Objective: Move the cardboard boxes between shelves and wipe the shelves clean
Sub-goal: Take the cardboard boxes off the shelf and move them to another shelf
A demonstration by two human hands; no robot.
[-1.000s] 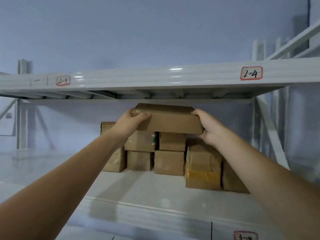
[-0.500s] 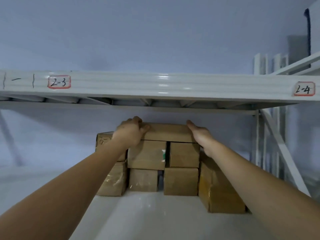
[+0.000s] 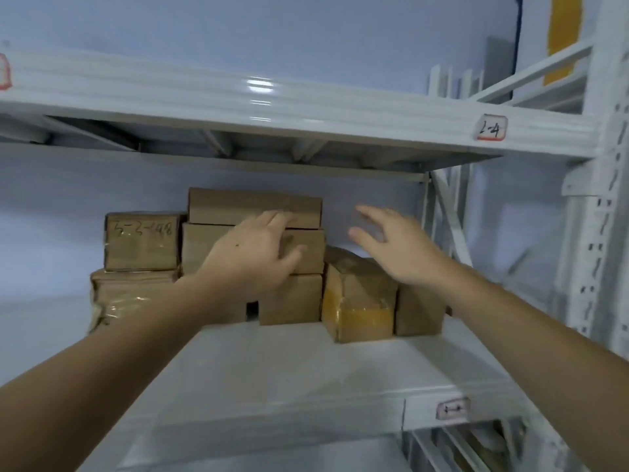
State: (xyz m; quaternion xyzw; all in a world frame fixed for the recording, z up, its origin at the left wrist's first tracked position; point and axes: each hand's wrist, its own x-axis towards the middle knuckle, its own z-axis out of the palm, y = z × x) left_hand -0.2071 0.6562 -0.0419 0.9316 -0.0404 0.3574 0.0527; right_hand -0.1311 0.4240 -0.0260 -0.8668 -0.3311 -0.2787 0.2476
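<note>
Toward the back edge of the white shelf (image 3: 306, 369), cardboard boxes are stacked, and a flat box (image 3: 238, 204) is set on top of the pile. The left hand (image 3: 253, 253) is laid with straight, relaxed fingers against the front of the stack, holding nothing. The right hand (image 3: 394, 245) is held in the air beside the flat box, fingers spread, touching nothing.

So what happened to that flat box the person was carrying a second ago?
It was set on top of the stack. The flat box now rests on the boxes below, and both hands have let go: the left hand hangs open in front of the stack, the right hand has drawn back, fingers spread. The other boxes and the shelf stayed put.
</note>
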